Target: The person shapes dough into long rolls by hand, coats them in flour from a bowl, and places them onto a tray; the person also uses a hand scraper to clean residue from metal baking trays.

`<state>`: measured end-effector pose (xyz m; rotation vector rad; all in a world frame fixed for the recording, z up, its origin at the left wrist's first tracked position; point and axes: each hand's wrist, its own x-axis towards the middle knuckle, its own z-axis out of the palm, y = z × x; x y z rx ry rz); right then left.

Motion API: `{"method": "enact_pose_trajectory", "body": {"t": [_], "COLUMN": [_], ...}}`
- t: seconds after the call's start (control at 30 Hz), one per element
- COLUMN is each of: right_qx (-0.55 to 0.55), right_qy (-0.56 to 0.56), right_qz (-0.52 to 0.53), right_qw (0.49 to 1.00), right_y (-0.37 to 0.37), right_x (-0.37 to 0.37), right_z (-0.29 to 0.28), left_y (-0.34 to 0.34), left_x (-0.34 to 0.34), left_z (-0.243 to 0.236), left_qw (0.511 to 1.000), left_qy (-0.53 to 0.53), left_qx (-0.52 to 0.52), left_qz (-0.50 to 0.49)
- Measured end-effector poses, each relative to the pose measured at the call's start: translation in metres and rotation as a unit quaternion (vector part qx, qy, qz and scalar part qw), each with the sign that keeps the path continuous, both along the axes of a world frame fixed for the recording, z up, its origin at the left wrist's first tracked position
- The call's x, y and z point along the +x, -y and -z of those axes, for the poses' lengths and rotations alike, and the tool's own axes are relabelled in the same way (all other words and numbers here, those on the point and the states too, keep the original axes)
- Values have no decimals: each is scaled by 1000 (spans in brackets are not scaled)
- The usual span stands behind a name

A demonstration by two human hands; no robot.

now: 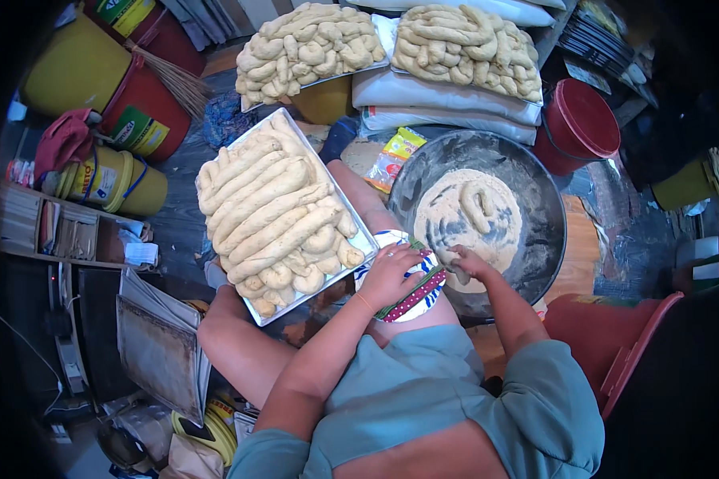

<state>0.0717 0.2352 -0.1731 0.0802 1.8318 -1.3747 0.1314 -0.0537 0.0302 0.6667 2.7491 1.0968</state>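
My left hand [395,275] lies on a patterned cloth [411,307] spread over my leg, fingers stretched out. Over the near left side of a wide black basin [547,231], my right hand [472,263] is closed, with a pale bit showing below its fingers that I cannot make out. Light flour [435,195] covers the middle of the basin, and a bent dough strip [477,209] lies on it. To the left, a metal tray [358,223] holds several long dough twists [260,199] with smaller dough pieces along its near end.
Two more heaped dough trays stand at the back, the left dough heap [307,48] and right dough heap [467,52], near stacked white sacks [439,92]. Red buckets [579,124] flank the basin. Stacked empty trays [160,343] lean at the left, near a yellow bucket [108,180].
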Motion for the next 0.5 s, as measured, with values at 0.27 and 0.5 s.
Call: {"method": "enact_pose_trajectory", "body": {"t": [0.27, 0.5], "right_qx": [181, 514], "right_qy": [-180, -253], "right_qz": [231, 102], "right_qw": [939, 813], "right_y": [-65, -21], "right_x": [-95, -85], "right_z": [60, 105], "left_y": [-12, -7], "left_x": [-9, -17], "left_z": [-5, -2], "left_qw": [1000, 1000], "left_qy": [1, 15], "left_qx": [22, 13], "left_qz": [10, 17]}}
